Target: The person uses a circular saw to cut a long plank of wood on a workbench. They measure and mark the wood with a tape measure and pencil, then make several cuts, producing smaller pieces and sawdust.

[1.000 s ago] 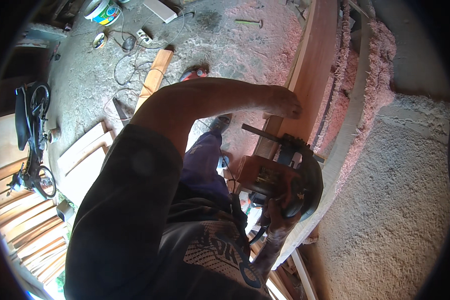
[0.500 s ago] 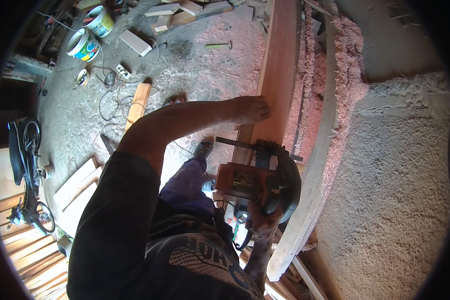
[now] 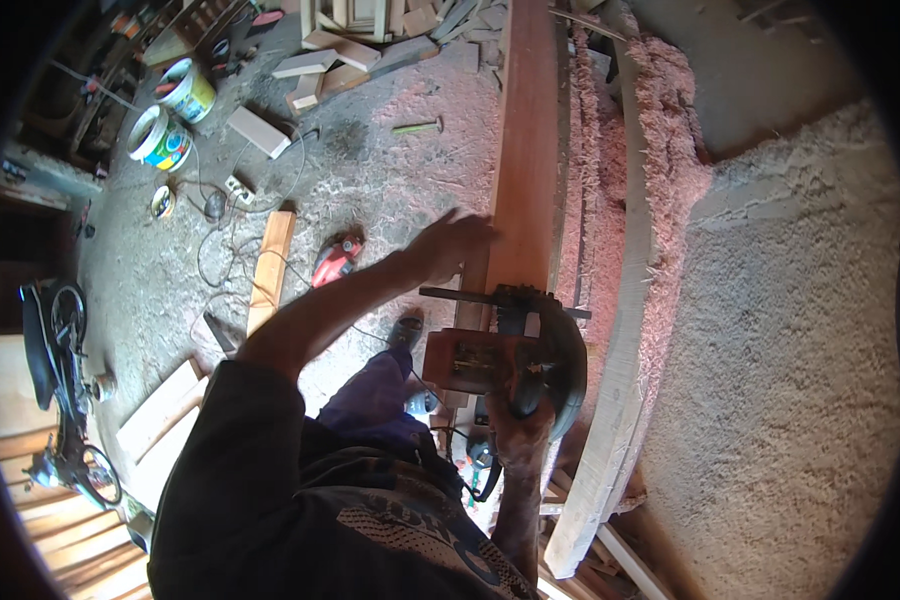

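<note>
A long reddish-brown wooden board runs away from me. Over its near end sits a circular saw with an orange-red motor housing, a dark round guard and a crosswise metal bar. My right hand is wrapped round the saw's rear handle; the trigger finger is hidden. At the board's left edge, just ahead of the saw, my left hand has its fingers apart and holds nothing. Whether its fingertips touch the board I cannot tell.
Right of the board lie a thick pale plank and pink wood shavings. On the floor at left are a red power tool, a hammer, cables, a timber piece and buckets. A motorbike stands far left.
My left hand has come off the board's top, moving left and slightly nearer, and its fingers have spread. The saw stays over the board in my right hand. The whole view has shifted a little.
</note>
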The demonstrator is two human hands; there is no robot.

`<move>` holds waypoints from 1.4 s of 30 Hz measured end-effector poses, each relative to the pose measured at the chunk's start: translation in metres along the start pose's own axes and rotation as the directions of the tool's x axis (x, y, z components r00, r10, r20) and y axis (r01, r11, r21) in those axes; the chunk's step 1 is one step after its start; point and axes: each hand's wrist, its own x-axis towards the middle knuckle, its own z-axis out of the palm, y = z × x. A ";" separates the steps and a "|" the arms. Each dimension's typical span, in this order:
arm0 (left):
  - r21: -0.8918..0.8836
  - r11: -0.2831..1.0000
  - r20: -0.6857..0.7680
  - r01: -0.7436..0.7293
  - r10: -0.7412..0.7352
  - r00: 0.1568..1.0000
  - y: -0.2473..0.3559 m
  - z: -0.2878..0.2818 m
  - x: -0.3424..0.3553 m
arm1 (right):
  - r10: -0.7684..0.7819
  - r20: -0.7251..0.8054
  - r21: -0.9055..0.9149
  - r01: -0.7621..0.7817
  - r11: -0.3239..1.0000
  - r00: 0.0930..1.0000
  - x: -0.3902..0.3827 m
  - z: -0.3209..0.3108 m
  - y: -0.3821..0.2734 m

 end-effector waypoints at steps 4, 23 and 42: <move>-0.517 0.632 -0.136 0.577 -0.726 0.674 0.058 -0.005 -0.092 | -0.034 -0.019 -0.020 0.034 0.999 0.999 0.006 0.003 -0.008; -0.780 -0.144 0.522 0.609 -0.687 0.506 0.126 -0.028 -0.092 | -0.090 -0.005 0.035 0.090 0.995 0.996 0.051 0.013 -0.014; -0.776 -0.201 0.519 0.598 -0.742 0.425 0.084 -0.033 -0.052 | -0.187 -0.005 0.139 0.186 0.973 0.982 0.111 0.027 -0.027</move>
